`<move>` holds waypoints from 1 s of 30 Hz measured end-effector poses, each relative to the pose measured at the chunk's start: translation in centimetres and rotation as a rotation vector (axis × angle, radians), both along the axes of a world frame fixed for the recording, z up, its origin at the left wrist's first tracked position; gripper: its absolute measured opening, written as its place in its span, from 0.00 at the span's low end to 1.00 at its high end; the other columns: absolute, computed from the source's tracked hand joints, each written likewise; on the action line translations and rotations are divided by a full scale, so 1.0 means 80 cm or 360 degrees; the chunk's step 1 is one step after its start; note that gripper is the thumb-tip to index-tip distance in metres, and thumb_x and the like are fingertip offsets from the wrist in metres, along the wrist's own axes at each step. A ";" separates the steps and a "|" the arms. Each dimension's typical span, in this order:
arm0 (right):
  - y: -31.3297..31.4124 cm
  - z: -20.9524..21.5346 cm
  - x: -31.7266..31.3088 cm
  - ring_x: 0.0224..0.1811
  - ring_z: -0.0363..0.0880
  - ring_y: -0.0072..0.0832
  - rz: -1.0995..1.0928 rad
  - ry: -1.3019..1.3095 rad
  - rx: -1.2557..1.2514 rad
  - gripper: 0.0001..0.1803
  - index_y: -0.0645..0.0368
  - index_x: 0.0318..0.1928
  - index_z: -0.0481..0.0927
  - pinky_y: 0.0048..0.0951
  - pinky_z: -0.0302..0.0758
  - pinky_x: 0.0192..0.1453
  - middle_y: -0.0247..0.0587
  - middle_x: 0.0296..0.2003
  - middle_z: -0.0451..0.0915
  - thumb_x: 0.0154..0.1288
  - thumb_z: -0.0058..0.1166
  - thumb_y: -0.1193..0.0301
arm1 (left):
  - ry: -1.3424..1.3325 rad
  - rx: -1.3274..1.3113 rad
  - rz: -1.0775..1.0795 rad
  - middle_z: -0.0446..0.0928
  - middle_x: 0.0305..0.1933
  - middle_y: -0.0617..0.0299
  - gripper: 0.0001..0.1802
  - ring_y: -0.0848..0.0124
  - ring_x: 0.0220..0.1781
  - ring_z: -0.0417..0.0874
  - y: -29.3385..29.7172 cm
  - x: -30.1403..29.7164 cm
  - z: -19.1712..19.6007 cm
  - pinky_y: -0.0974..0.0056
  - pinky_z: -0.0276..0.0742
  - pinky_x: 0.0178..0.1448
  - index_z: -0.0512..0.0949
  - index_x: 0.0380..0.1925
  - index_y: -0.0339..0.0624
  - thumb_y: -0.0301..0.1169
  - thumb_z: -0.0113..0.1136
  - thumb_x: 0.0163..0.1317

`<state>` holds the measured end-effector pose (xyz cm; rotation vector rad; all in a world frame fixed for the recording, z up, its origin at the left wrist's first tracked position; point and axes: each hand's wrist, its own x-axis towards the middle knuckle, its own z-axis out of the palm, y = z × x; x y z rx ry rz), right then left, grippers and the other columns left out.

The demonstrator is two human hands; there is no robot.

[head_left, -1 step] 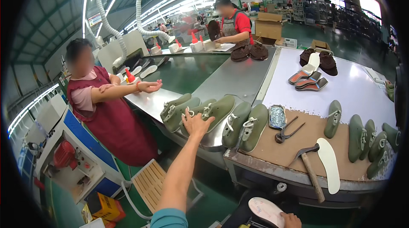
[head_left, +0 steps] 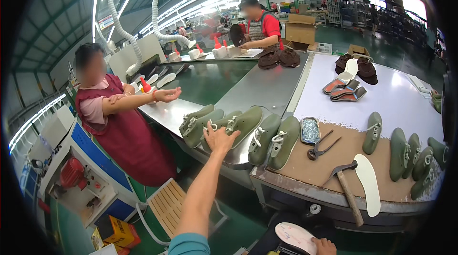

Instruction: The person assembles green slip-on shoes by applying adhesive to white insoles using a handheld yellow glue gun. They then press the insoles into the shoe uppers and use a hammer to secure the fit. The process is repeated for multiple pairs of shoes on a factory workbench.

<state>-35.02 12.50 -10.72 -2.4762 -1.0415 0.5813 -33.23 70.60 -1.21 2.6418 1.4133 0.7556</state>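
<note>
Several green shoe lasts (head_left: 248, 122) with white laces stand in a row along the near edge of the metal counter. Over one of them reaches my left hand (head_left: 220, 137), its fingers spread and touching the last's near end. Two more lasts (head_left: 284, 143) stand just right of it. Low in the view, above my lap, my right hand (head_left: 325, 246) has its fingers closed at the edge of a pale insole (head_left: 292, 237) with handwriting on it. What lies beneath that insole is mostly hidden.
Pincers (head_left: 322, 147), a hammer (head_left: 348, 193), a white insole (head_left: 368, 183) and a small tray (head_left: 310, 131) lie on the right-hand table. More lasts (head_left: 400, 155) stand farther right. One co-worker's arm (head_left: 138, 102) extends over the counter's left edge; another person handles dark shoes (head_left: 269, 58) behind.
The insole and my right hand have shifted very slightly left. My left hand stays on the lasts. The far co-worker's dark shoe has tilted and moved a little left.
</note>
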 end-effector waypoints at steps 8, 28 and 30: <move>-0.001 -0.015 0.002 0.61 0.76 0.52 0.0003 -0.0039 -0.0052 0.42 0.45 0.69 0.72 0.51 0.73 0.63 0.46 0.57 0.77 0.53 0.74 0.68 | -0.0004 0.0126 -0.0153 0.79 0.64 0.42 0.35 0.45 0.82 0.59 -0.004 -0.017 -0.015 0.38 0.49 0.82 0.89 0.40 0.38 0.63 0.71 0.55; -0.009 -0.027 -0.001 0.59 0.77 0.49 -0.0059 -0.0096 -0.0009 0.42 0.46 0.69 0.73 0.50 0.73 0.62 0.45 0.56 0.78 0.52 0.75 0.66 | -0.0198 -0.0144 0.0123 0.51 0.84 0.47 0.40 0.45 0.84 0.50 0.005 -0.038 -0.012 0.28 0.59 0.74 0.85 0.55 0.43 0.64 0.75 0.52; -0.009 -0.028 -0.001 0.59 0.77 0.49 -0.0064 -0.0092 -0.0036 0.42 0.45 0.69 0.73 0.49 0.73 0.62 0.45 0.56 0.78 0.53 0.75 0.66 | -0.0210 -0.0088 0.0135 0.53 0.83 0.45 0.41 0.46 0.84 0.51 0.007 -0.038 -0.019 0.29 0.61 0.73 0.85 0.54 0.43 0.64 0.75 0.52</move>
